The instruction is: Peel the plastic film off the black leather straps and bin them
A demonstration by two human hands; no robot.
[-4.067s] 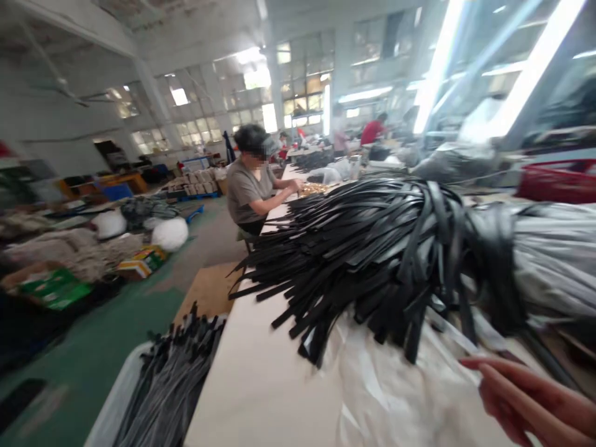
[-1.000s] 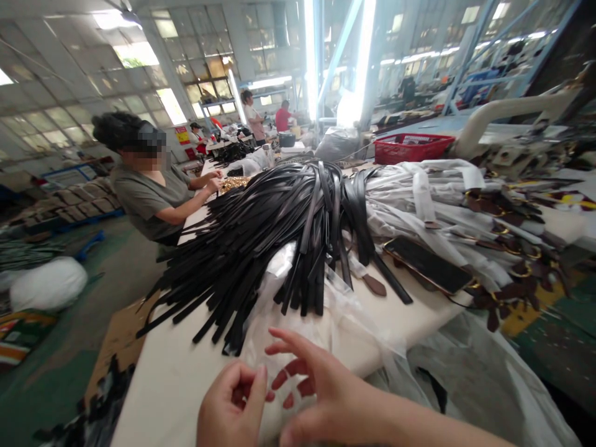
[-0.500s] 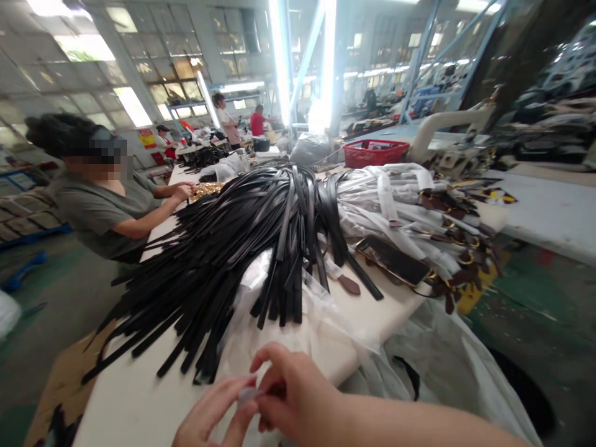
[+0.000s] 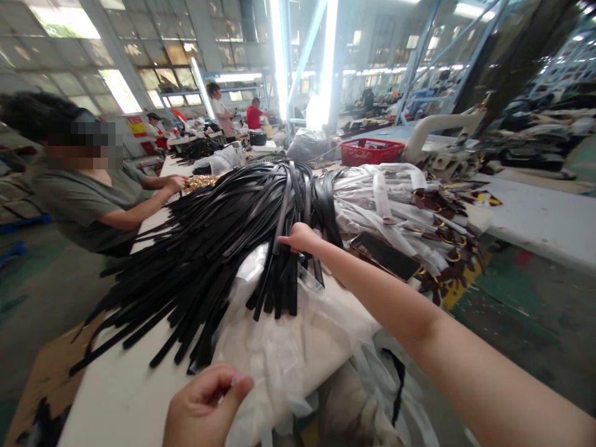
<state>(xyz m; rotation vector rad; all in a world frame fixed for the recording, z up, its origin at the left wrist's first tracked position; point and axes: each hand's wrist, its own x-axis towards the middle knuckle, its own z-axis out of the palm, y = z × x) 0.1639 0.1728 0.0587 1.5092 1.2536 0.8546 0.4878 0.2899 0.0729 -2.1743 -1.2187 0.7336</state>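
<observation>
My right hand (image 4: 302, 238) reaches out over a large heap of long black straps (image 4: 209, 223) on the table. Its fingers are closed on a black strap (image 4: 276, 241) near the front of the heap. Close to me, my left hand (image 4: 205, 403) pinches a small whitish, see-through piece (image 4: 236, 380) between thumb and forefinger; what exactly it is, I cannot make out. Between the two hands, thin clear plastic wrap (image 4: 279, 357) lies across the table and hangs over its front edge.
White-wrapped straps with brown ends (image 4: 367, 192) lie right of the heap, beside a phone (image 4: 386, 254). Behind are a red basket (image 4: 371, 153) and a sewing machine (image 4: 431, 133). At left, a co-worker in a grey-green shirt (image 4: 88, 198) handles something gold. The pale table (image 4: 107, 385) ends nearby.
My right hand has left the left hand and stretched forward to the black straps. The left hand has stayed low, keeping its pinch. The view has shifted slightly.
</observation>
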